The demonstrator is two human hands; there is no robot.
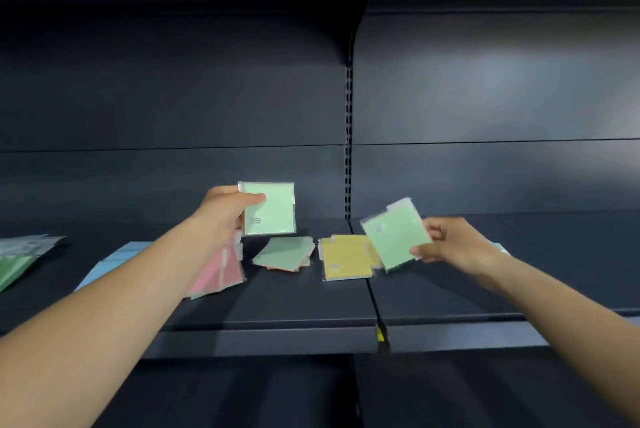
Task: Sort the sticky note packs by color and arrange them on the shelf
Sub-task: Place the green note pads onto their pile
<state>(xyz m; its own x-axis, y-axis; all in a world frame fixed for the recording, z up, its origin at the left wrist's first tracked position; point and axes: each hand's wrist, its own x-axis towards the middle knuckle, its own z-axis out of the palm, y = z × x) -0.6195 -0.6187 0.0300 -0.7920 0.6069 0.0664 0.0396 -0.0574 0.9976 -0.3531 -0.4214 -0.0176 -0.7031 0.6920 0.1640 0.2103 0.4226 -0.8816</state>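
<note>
My left hand (225,211) holds a green sticky note pack (273,209) upright above the dark shelf (277,303). My right hand (453,245) pinches a second green pack (394,235), tilted, over the shelf joint. Below them lie a small pile topped by a green pack (284,252), yellow packs (343,259), pink packs (216,271) partly behind my left forearm, and blue packs (114,261) further left.
More packs in clear wrap, green showing, lie at the far left edge (17,261). A slotted upright (348,136) divides the back panel. Another pack's corner peeks out behind my right wrist (502,249). A second shelf board (519,289) continues to the right.
</note>
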